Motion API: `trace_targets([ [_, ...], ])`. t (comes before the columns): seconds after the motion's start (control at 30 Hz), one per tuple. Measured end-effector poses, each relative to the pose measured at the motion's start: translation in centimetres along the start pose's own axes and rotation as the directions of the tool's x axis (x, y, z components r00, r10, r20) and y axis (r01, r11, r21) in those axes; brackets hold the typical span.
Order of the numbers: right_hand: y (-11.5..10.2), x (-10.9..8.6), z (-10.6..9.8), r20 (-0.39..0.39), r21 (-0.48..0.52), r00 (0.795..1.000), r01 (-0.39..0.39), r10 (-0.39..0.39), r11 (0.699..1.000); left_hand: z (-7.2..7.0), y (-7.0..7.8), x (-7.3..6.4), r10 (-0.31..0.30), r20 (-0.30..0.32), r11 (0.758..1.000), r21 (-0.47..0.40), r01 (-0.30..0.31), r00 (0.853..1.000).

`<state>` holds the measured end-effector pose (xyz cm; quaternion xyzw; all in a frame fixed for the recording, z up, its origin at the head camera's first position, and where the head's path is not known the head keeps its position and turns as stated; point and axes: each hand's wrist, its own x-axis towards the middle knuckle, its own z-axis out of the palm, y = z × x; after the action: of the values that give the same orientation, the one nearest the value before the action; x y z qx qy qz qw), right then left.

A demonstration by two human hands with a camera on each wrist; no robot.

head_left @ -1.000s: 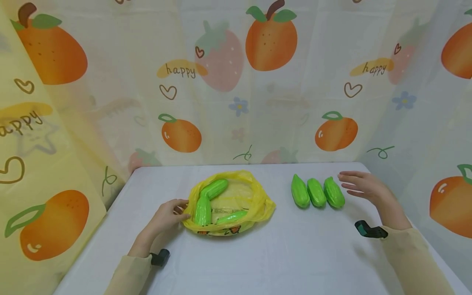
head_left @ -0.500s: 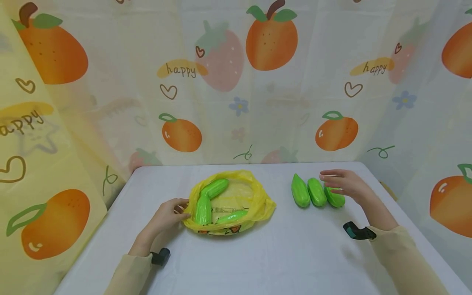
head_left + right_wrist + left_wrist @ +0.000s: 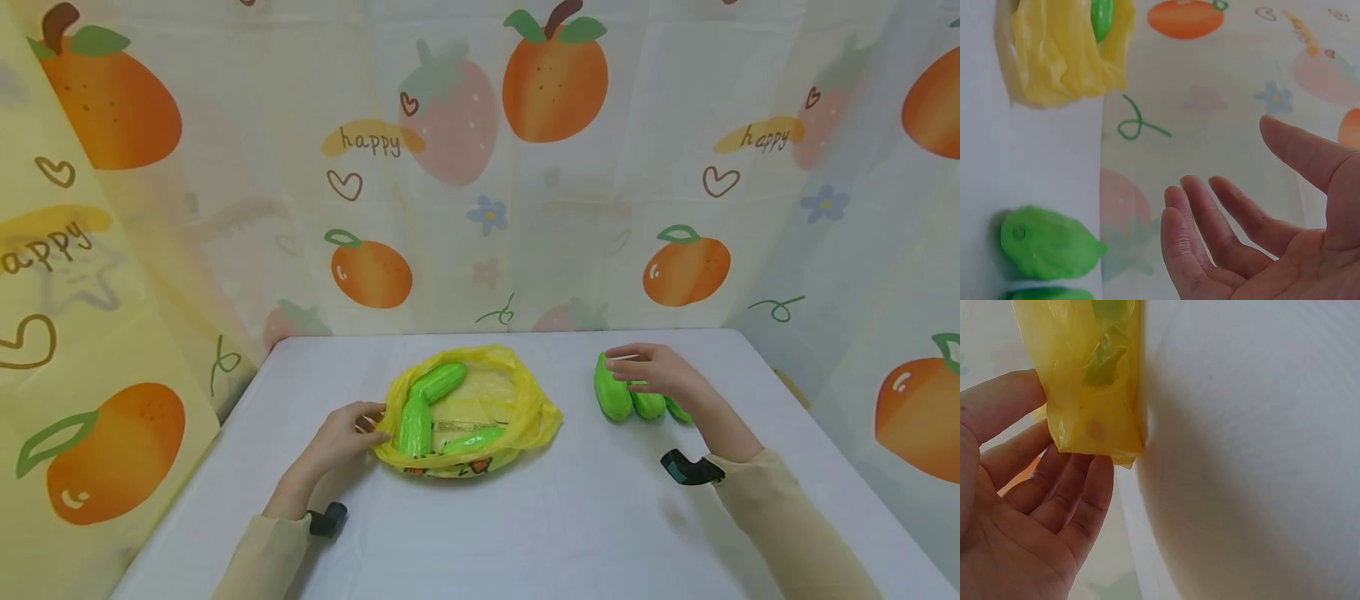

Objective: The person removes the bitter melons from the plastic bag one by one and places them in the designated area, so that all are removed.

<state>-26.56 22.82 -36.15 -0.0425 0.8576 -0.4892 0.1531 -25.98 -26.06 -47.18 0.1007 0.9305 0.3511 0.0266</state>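
Observation:
A yellow plastic bag [image 3: 536, 417] sits on the table with its mouth spread wide. Inside lie three glossy green cucumber-like vegetables [image 3: 414, 427]. My left hand [image 3: 341, 437] holds the bag's left rim between thumb and fingers; in the left wrist view the fingertips go partly behind the yellow plastic [image 3: 1094, 419]. To the right of the bag, three more plump green vegetables [image 3: 613, 396] lie in a row. Above them my right hand [image 3: 660, 375] hovers with its fingers extended, holding nothing and partly covering the row. The right wrist view shows one pointed vegetable [image 3: 1050, 244] apart from the fingers.
A white cloth covers the table [image 3: 525, 533]. Fruit-printed curtains [image 3: 435, 267] hang behind it and on both sides. A dark camera mount is on each wrist, the right one [image 3: 690, 468] standing off above the cloth.
My right hand has moved left, from beside the right end of the vegetable row to over its left part. The left hand and the bag have stayed in place.

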Motion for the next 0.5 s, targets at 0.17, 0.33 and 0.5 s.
trace_targets([
  [0.17, -0.5, 0.9, 1.7, 0.015, 0.001, 1.000, 0.021, -0.021, 1.000, 0.0, 0.1, 0.0, -0.001, 0.002, 1.000, -0.007, 0.001, 1.000],
  [0.33, -0.8, 1.6, 3.6, 0.040, 0.012, 0.999, 0.017, -0.017, 1.000, -0.1, 0.3, -0.1, -0.001, 0.006, 1.000, -0.014, 0.001, 1.000],
  [0.5, -1.1, 2.4, 5.6, 0.059, 0.039, 0.998, 0.033, -0.035, 0.999, -0.2, 0.3, -0.2, 0.009, 0.005, 1.000, -0.012, -0.008, 1.000],
])
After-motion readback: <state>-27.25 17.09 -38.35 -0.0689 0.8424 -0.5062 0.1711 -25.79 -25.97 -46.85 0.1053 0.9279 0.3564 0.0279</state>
